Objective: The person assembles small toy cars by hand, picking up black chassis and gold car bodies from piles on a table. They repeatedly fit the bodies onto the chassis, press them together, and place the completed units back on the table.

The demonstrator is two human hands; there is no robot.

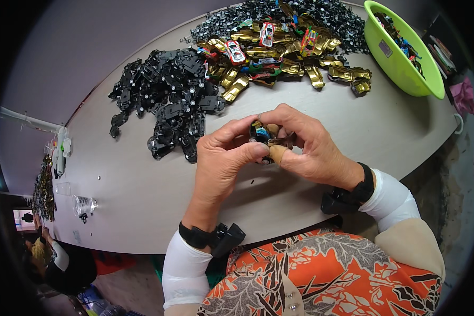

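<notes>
fingers of both hands pinched shut around a small toy car, held just above the bench.
a slipping thumb could drop the parts among the black chassis pile nearby.

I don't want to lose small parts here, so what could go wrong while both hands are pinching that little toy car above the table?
1. The toy car is held only by fingertips of the left hand and right hand; a slip could drop it, and it might roll off the table edge near the body.
2. The pile of black parts lies close by the left hand; a sweep of the wrist could scatter pieces.
</notes>
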